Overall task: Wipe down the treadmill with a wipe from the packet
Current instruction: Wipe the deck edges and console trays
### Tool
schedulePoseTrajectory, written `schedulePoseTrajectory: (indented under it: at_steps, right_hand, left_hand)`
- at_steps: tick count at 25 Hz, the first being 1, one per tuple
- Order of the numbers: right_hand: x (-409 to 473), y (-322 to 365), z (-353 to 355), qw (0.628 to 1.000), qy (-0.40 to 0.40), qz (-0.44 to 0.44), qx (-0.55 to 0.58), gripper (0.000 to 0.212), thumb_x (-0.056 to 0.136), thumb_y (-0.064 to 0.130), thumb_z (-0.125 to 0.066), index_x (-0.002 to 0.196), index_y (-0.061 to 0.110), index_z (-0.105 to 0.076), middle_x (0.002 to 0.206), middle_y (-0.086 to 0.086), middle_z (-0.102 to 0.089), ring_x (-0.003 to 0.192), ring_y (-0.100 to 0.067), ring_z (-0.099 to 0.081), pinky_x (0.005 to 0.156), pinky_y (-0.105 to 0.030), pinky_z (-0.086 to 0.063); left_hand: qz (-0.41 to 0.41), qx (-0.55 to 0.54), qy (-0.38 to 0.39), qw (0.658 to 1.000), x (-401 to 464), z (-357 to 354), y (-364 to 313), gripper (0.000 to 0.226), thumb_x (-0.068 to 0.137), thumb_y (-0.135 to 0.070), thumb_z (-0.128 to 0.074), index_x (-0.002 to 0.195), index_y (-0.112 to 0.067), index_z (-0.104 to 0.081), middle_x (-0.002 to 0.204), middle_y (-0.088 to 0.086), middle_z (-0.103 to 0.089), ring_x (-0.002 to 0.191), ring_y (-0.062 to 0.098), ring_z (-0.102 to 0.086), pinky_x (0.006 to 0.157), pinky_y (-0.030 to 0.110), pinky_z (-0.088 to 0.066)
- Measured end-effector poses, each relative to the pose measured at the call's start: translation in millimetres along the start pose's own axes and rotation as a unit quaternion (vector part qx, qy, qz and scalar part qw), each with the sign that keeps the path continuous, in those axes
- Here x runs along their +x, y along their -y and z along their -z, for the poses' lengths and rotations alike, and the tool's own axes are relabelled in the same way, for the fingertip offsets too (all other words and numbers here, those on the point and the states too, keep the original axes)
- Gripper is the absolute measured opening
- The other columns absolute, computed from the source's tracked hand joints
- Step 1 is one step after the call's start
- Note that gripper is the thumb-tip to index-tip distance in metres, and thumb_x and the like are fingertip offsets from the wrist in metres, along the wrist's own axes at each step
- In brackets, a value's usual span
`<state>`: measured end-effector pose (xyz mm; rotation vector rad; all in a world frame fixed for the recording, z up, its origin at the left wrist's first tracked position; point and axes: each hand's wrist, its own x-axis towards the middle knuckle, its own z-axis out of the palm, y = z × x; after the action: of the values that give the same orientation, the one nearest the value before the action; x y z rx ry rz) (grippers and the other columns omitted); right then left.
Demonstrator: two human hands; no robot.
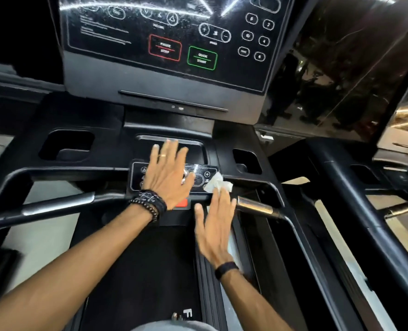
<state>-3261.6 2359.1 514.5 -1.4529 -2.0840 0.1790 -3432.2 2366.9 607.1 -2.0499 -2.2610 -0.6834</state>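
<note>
Single head-worn, wide-angle view, looking forward and steeply down from above the treadmill point(102, 111). The camera stands close: both forearms enter from the lower edge and reach toward the frame's centre, where the hands lie over the small control strip point(199, 180). The upright console panel point(164, 39) fills the top, tilted by lens distortion; the running belt point(140, 271) occupies the bottom centre. A neighbouring machine point(365, 163) appears along the right edge. No second view shares the scene.

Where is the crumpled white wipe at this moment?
In the head view, the crumpled white wipe lies right of centre on the small black control panel, at the right hand fingertips.
</note>
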Motion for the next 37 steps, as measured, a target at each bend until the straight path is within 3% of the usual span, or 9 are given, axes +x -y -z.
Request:
schedulePoseTrajectory:
  at_steps: [6,11,13,16,21,26,31,35,37]
  right_hand:
    - [-4,-25,20,0.993,-0.093,-0.064,0.046,0.053,0.102,0.043,-0.036,0.147,0.015,-0.042,0.144,0.0,-0.043,0.134,-0.018,-0.037,0.115,-0.04,-0.022]
    - [0,-27,20,0.979,-0.109,-0.024,0.172,0.04,0.102,0.03,-0.046,0.134,0.007,-0.056,0.14,-0.008,-0.044,0.14,-0.017,-0.034,0.115,-0.04,-0.03]
    - [2,-28,13,0.974,-0.054,-0.031,0.219,0.041,0.103,0.03,-0.046,0.137,0.009,-0.052,0.152,-0.008,-0.035,0.147,-0.02,-0.028,0.119,-0.045,-0.03]
    - [6,-29,10,0.982,0.007,-0.035,0.183,0.058,0.105,0.042,-0.038,0.155,0.015,-0.03,0.167,0.0,-0.017,0.154,-0.011,-0.01,0.125,-0.035,-0.013]
    - [8,-53,22,0.997,0.053,0.035,0.037,0.062,0.106,0.048,-0.021,0.16,0.018,-0.017,0.166,0.002,-0.019,0.154,-0.011,-0.007,0.126,-0.044,-0.004]
    - [4,-152,41,0.99,-0.003,-0.128,-0.057,0.066,0.104,0.053,-0.012,0.16,0.019,-0.017,0.16,-0.006,-0.031,0.151,-0.024,-0.019,0.124,-0.052,-0.008]
    - [15,-99,21,0.949,-0.042,-0.301,0.089,0.073,0.104,0.048,-0.018,0.159,0.003,-0.002,0.167,-0.016,0.007,0.155,-0.029,0.008,0.123,-0.033,0.008]
    - [-4,14,-8,0.97,-0.002,-0.106,0.217,0.065,0.108,0.04,-0.02,0.158,0.014,0.012,0.165,-0.002,0.024,0.151,-0.014,0.024,0.122,-0.027,0.016]
    - [1,5,-8,0.956,-0.016,-0.13,0.261,0.064,0.108,0.039,-0.021,0.157,0.019,0.014,0.164,0.002,0.026,0.15,-0.011,0.025,0.122,-0.031,0.015]
  left_hand:
    - [-0.082,0.063,0.131,0.986,35,-39,-46,0.069,0.102,-0.056,-0.026,0.154,-0.011,-0.03,0.153,0.007,-0.045,0.139,0.025,-0.042,0.12,0.045,-0.023]
    - [-0.071,0.145,0.12,0.979,36,-48,-54,0.068,0.102,-0.054,-0.017,0.153,-0.011,-0.031,0.141,0.01,-0.052,0.121,0.028,-0.054,0.104,0.045,-0.038]
    - [-0.068,0.162,0.123,0.977,36,-47,-57,0.065,0.104,-0.049,-0.016,0.155,-0.011,-0.026,0.145,0.01,-0.048,0.122,0.028,-0.053,0.104,0.044,-0.038]
    - [-0.062,0.18,0.124,0.974,34,-48,-59,0.063,0.105,-0.047,-0.016,0.157,-0.011,-0.02,0.151,0.012,-0.043,0.126,0.029,-0.051,0.106,0.044,-0.036]
    - [-0.057,0.184,0.118,0.974,34,-48,-57,0.067,0.103,-0.048,-0.011,0.156,-0.011,-0.025,0.143,0.011,-0.051,0.12,0.029,-0.054,0.103,0.045,-0.037]
    - [-0.056,0.172,0.117,0.976,33,-46,-57,0.071,0.102,-0.049,-0.001,0.155,-0.011,-0.029,0.134,0.01,-0.058,0.116,0.029,-0.056,0.102,0.044,-0.039]
    - [-0.054,0.179,0.119,0.975,33,-48,-59,0.07,0.103,-0.052,-0.009,0.156,-0.011,-0.028,0.133,0.01,-0.058,0.118,0.029,-0.056,0.102,0.044,-0.039]
    - [-0.056,0.174,0.113,0.977,35,-46,-57,0.077,0.098,-0.051,0.002,0.154,-0.011,-0.034,0.129,0.011,-0.061,0.114,0.03,-0.057,0.099,0.044,-0.038]
    - [-0.063,0.168,0.114,0.977,36,-46,-55,0.075,0.099,-0.049,0.001,0.153,-0.011,-0.035,0.129,0.01,-0.061,0.114,0.03,-0.057,0.099,0.043,-0.039]
